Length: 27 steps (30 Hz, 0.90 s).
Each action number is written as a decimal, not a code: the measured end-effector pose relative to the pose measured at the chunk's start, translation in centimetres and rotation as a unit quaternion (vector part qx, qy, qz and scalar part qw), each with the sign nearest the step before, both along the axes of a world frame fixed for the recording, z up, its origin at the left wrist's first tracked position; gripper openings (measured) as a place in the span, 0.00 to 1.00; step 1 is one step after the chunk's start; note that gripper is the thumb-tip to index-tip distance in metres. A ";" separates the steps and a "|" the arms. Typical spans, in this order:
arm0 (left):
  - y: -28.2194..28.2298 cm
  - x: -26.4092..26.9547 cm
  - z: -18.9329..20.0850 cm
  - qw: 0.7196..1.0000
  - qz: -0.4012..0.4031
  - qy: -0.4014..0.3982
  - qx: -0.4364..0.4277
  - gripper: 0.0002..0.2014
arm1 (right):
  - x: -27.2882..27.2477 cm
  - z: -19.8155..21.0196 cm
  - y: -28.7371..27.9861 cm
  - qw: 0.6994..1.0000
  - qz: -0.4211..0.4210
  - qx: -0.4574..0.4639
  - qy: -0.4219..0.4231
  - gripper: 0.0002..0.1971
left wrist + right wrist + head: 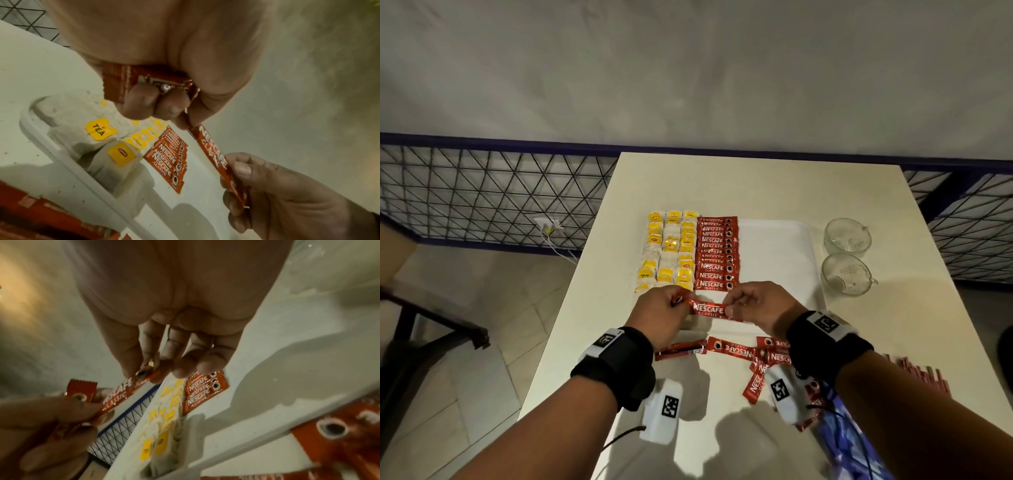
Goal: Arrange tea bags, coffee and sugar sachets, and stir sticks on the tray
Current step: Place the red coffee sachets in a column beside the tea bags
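The head view is dim and greyish, lit from above: wrist and arm shadows fall on the worktop (pixel 756 192) near the bottom edge. Straight lines bow toward its edges. Both wrist views are darker, warm-tinted, noisy, with the near palms blurred and overexposed.
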<state>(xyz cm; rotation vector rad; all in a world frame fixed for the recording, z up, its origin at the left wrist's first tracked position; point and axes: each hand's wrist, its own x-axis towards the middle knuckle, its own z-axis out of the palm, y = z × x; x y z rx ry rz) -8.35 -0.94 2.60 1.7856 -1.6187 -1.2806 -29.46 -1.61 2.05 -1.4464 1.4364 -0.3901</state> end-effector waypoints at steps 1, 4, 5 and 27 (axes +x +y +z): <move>-0.5 -0.1 -0.1 1.000 -0.017 -0.022 -0.006 0.11 | 0.0 -0.1 -0.3 1.000 0.014 -0.011 0.025 0.02; -1.8 -0.4 -0.4 0.997 -0.050 -0.057 -0.013 0.10 | 0.6 -0.3 -1.4 0.994 0.045 -0.034 0.096 0.03; -2.2 -0.4 -0.4 0.997 -0.053 -0.061 -0.012 0.10 | 0.7 -0.4 -1.9 0.992 0.055 -0.033 0.109 0.03; -1.4 7.0 -3.8 0.995 0.063 -0.074 0.033 0.04 | 2.8 -4.4 -7.5 0.947 0.109 -0.052 0.296 0.22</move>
